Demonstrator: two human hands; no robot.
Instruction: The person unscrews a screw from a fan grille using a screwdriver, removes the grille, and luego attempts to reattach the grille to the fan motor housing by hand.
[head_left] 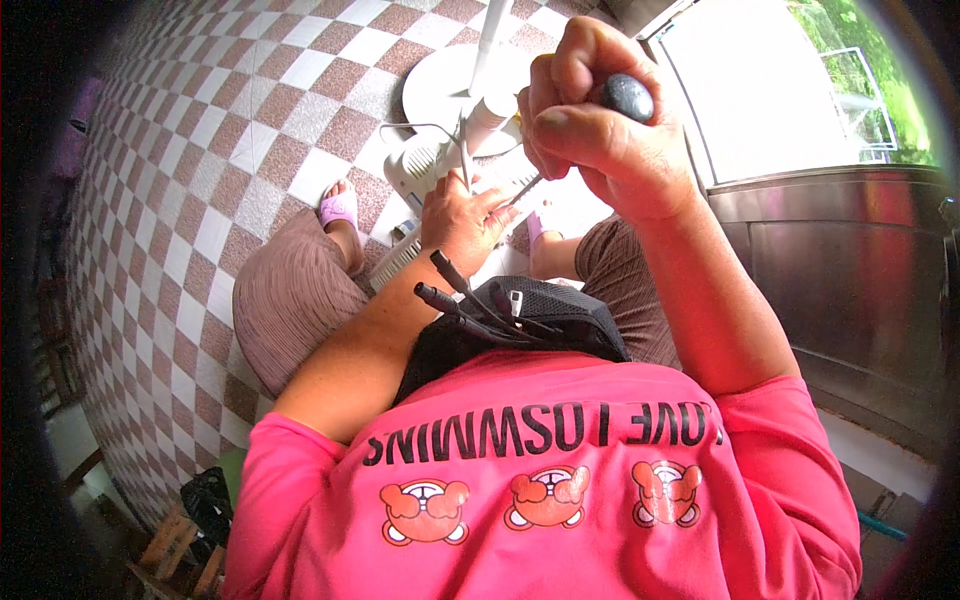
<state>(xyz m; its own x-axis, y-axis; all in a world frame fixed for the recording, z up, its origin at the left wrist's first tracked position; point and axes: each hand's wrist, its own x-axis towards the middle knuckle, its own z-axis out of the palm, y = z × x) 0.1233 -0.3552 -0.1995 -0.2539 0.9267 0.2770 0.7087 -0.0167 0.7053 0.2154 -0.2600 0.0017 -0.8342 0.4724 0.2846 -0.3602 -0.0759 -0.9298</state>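
Observation:
My right hand (615, 150) is raised at the upper right, its fingers wrapped round a screwdriver (628, 97) whose dark, rounded handle end shows above the fist. The thin metal shaft slants down and left toward my left hand (460, 225). That hand grips a white vented appliance (415, 165) between my legs, with thumb and finger close to the shaft's lower end. Where the screwdriver tip meets the appliance is hidden by my fingers.
A white pole (490, 45) rises from a round white base (425, 90) just beyond the appliance. A black pouch with cables (490, 310) sits at my waist. Dark metal panelling (830, 270) stands to the right, below a bright window. Checkered tiles (240, 130) cover the floor.

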